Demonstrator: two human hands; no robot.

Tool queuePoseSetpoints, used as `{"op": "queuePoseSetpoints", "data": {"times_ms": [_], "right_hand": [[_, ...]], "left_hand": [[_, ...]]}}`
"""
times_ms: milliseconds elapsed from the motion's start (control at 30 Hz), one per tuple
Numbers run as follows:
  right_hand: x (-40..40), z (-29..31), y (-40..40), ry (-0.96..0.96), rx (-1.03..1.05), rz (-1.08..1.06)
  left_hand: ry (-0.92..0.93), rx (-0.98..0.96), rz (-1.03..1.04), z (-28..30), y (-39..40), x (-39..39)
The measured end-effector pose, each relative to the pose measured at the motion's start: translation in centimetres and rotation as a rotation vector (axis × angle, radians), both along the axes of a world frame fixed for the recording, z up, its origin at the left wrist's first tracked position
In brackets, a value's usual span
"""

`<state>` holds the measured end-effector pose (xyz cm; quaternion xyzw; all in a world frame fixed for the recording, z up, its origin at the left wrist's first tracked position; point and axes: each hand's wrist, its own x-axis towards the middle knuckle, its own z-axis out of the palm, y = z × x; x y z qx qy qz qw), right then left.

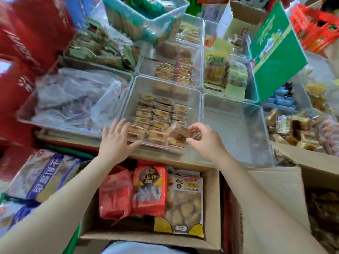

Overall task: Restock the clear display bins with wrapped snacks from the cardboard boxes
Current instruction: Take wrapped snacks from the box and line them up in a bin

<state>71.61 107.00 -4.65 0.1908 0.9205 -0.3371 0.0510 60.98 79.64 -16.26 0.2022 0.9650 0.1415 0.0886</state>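
A clear display bin (194, 94) in the middle holds rows of brown wrapped snacks (156, 114). My right hand (205, 142) pinches one brown wrapped snack (178, 133) over the bin's near right corner. My left hand (115, 142) lies with straight, spread fingers against the bin's near left edge, touching the front row of snacks. Below my arms stands an open cardboard box (211, 180) with red snack bags (150, 187) and a yellow-trimmed bag (185, 202).
An empty clear bin (238, 129) sits right of the middle one. A bin with crumpled plastic bags (73, 103) is on the left. More filled bins stand behind. A green carton (275, 52) leans at the back right. Loose wrapped cakes (297, 129) pile at right.
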Motion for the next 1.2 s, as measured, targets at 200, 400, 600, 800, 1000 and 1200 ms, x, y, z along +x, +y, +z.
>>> {"op": "queuePoseSetpoints", "data": {"times_ms": [200, 400, 600, 800, 1000, 1200], "right_hand": [[-8.2, -2.8, -4.8, 0.041, 0.105, 0.027], [-13.1, -6.4, -10.1, -0.094, 0.160, 0.174], [-13.6, -8.3, -12.0, -0.224, 0.270, 0.284], [-12.1, -9.0, -11.9, -0.274, 0.275, 0.396], [-10.4, -6.2, -10.5, -0.223, 0.183, 0.349], [-0.7, 0.9, -5.2, -0.038, -0.007, 0.257]], "left_hand": [[0.085, -0.017, -0.035, -2.6, -1.3, 0.0], [0.125, -0.004, -0.038, -3.2, -1.3, -0.1], [0.159, 0.021, -0.041, -3.4, -1.1, 0.0], [0.117, 0.018, -0.059, -3.0, -1.2, -0.1], [0.052, 0.004, -0.027, -2.3, -1.3, -0.3], [-0.018, 0.185, 0.087, 1.1, 2.3, 4.4]]}}
